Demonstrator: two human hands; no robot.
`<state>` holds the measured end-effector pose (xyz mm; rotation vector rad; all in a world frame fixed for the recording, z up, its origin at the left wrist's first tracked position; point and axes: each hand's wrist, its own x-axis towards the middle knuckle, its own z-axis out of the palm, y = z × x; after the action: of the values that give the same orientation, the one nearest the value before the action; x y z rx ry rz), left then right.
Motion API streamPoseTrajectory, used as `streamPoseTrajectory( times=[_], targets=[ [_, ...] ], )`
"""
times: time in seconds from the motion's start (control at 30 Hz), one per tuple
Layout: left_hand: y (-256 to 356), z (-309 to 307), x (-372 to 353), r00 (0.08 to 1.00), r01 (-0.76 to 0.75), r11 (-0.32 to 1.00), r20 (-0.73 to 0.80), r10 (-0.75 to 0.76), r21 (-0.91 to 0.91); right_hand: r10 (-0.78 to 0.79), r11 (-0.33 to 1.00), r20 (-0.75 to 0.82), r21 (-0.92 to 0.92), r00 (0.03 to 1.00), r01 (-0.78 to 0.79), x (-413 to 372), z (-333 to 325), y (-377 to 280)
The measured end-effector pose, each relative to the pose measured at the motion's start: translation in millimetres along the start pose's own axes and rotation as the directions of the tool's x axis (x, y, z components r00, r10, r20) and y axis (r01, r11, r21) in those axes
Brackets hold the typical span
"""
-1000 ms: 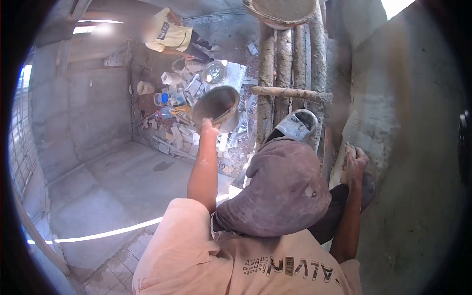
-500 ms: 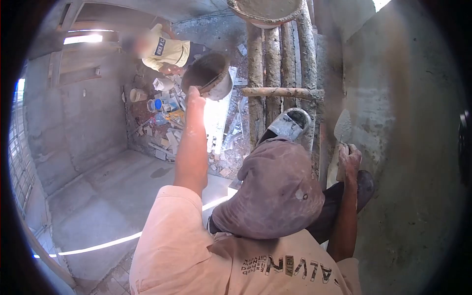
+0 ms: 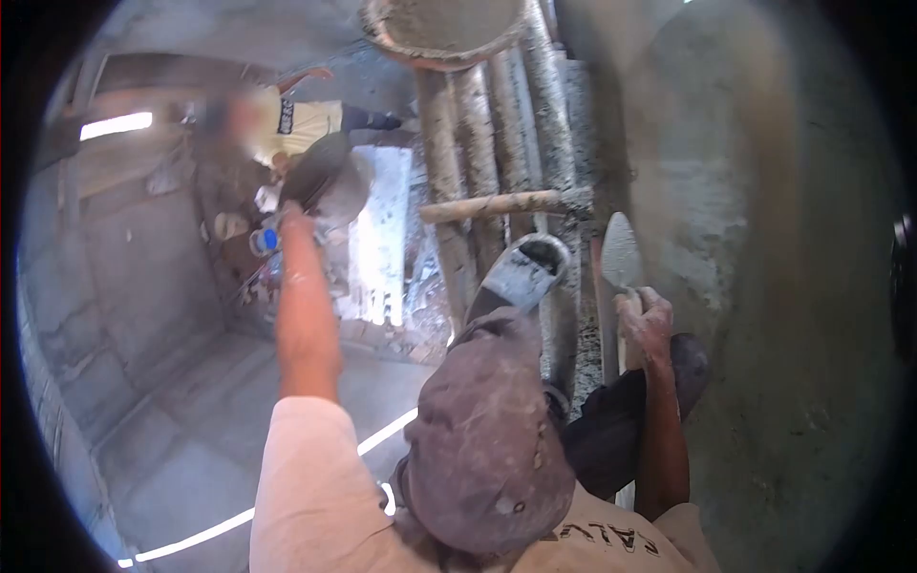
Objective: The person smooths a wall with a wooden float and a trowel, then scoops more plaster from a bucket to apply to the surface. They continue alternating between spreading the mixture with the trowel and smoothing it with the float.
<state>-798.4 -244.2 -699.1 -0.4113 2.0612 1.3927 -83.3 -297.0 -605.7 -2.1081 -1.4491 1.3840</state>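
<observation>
At the end of my outstretched left arm, my left hand (image 3: 296,212) grips the rim of a dark, tilted bucket (image 3: 346,191). The bucket is smeared with pale material and its inside is in shadow. My right hand (image 3: 647,323), dusted with mortar, is closed on a trowel (image 3: 622,253) whose pale blade points away from me, beside the rough wall. Ahead, a wide basin (image 3: 401,53) of grey wet mortar rests on mortar-stained wooden poles (image 3: 478,124).
A co-worker in a yellow shirt (image 3: 310,116) is down beyond the bucket, one arm stretched out. A blue-topped container (image 3: 264,241), a white bucket (image 3: 229,225) and rubble lie below. A crosspiece (image 3: 492,205) spans the poles near a sandalled foot (image 3: 523,272). The plastered wall (image 3: 783,315) stands right.
The view has shifted, with the poles and basin now farther left. The bucket in my left hand has moved left and slightly down in the picture. The co-worker's arm has swung outward.
</observation>
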Motion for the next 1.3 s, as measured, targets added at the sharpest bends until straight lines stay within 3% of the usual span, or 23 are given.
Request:
streamPoseTrajectory(
  times=[0.1, 0.17, 0.23, 0.33, 0.37, 0.43, 0.53, 0.63, 0.7, 0.8, 0.83, 0.9, 0.93, 0.97, 1.0, 1.03, 1.07, 1.17, 1.2, 1.27, 1.3],
  targets=[
    [9.8, 2.6, 6.5, 1.0, -0.006, 1.0, -0.021, 0.007, 0.012, -0.052, 0.989, 0.206, 0.148, 0.977, 0.021, 5.7, -26.9, -85.6],
    [16.8, 6.8, 7.9, 1.0, -0.008, 1.0, -0.026, 0.008, 0.017, -0.041, 0.884, 0.348, 0.45, 0.937, -0.129, 23.2, -31.2, -136.5],
    [24.8, 10.7, 10.5, 1.0, -0.018, 1.0, -0.024, 0.018, 0.02, -0.2, 0.793, 0.46, 0.595, 0.865, -0.133, 36.9, -44.8, -205.4],
    [34.7, 17.6, 13.4, 0.998, -0.059, 0.998, -0.004, 0.059, 0.007, -0.438, 0.73, 0.422, 0.682, 0.794, 0.041, 69.6, -42.1, -296.8],
    [37.1, 19.4, 13.3, 0.997, -0.076, 0.997, 0.005, 0.076, 0.005, -0.43, 0.712, 0.402, 0.701, 0.808, 0.031, 83.8, -33.1, -322.8],
    [38.1, 20.1, 11.8, 0.993, -0.112, 0.994, 0.029, 0.112, 0.006, -0.371, 0.534, 0.363, 0.836, 0.855, -0.123, 112.4, -15.5, -369.9],
    [21.3, 13.3, 1.7, 0.966, -0.252, 0.968, 0.069, 0.25, 0.015, -0.268, 0.491, 0.427, 0.832, 0.864, -0.26, 146.3, -2.7, -387.8],
    [-10.3, 4.7, -36.1, 0.884, -0.449, 0.893, 0.163, 0.438, 0.032, -0.374, 0.508, 0.428, 0.837, 0.823, -0.204, 117.9, -25.2, -348.3],
    [-10.9, 2.4, -84.2, 0.903, -0.381, 0.913, 0.272, 0.333, 0.149, -0.319, 0.492, 0.483, 0.82, 0.816, -0.293, 90.4, -39.5, -297.7],
    [-41.2, 19.3, -185.7, 0.866, -0.284, 0.869, 0.498, 0.051, 0.405, -0.038, 0.539, 0.244, 0.822, 0.969, -0.186, 46.7, -57.8, -200.7],
    [-58.4, 16.4, -191.1, 0.796, -0.32, 0.876, 0.603, 0.042, 0.362, 0.059, 0.579, 0.101, 0.807, 0.993, -0.116, 28.3, -72.3, -172.4],
    [-66.5, 37.8, -238.3, 0.741, -0.368, 0.794, 0.669, -0.063, 0.483, 0.247, 0.674, -0.187, 0.738, 0.951, -0.03, -17.4, -97.8, -118.8],
    [-69.4, 53.2, -262.9, 0.706, -0.439, 0.71, 0.7, -0.106, 0.55, 0.261, 0.715, -0.369, 0.695, 0.892, 0.078, -40.5, -106.9, -85.8],
    [-76.9, 65.5, -273.9, 0.639, -0.444, 0.717, 0.751, -0.167, 0.537, 0.246, 0.81, -0.506, 0.576, 0.827, 0.112, -63.7, -116.2, -53.5],
    [-83.1, 81.5, -278.7, 0.568, -0.446, 0.724, 0.792, -0.226, 0.527, 0.214, 0.889, -0.621, 0.443, 0.754, 0.113, -88.5, -123.7, -23.3],
    [-90.5, 100.8, -285.9, 0.481, -0.554, 0.668, 0.846, -0.229, 0.496, 0.167, 0.949, -0.713, 0.303, 0.681, 0.083, -117.0, -128.8, 1.5],
    [-91.7, 123.8, -307.2, 0.381, -0.637, 0.621, 0.887, -0.262, 0.457, 0.215, 0.962, -0.723, 0.273, 0.656, -0.015, -144.5, -128.6, 18.2],
    [-78.6, 186.4, -402.0, 0.116, -0.799, 0.517, 0.923, -0.366, 0.305, 0.541, 0.827, -0.498, 0.464, 0.678, -0.319, -220.4, -90.1, 110.6],
    [-77.6, 205.5, -435.0, -0.005, -0.835, 0.508, 0.919, -0.394, 0.213, 0.611, 0.767, -0.519, 0.574, 0.597, -0.286, -239.7, -57.8, 150.1],
    [-68.7, 237.6, -500.6, -0.238, -0.907, 0.421, 0.859, -0.452, -0.03, 0.46, 0.882, -0.668, 0.267, 0.585, -0.388, -296.5, 24.6, 244.9],
    [-63.6, 250.6, -531.8, -0.345, -0.921, 0.343, 0.799, -0.493, -0.186, 0.412, 0.875, -0.727, 0.147, 0.549, -0.461, -319.4, 42.4, 249.3]
  ],
)
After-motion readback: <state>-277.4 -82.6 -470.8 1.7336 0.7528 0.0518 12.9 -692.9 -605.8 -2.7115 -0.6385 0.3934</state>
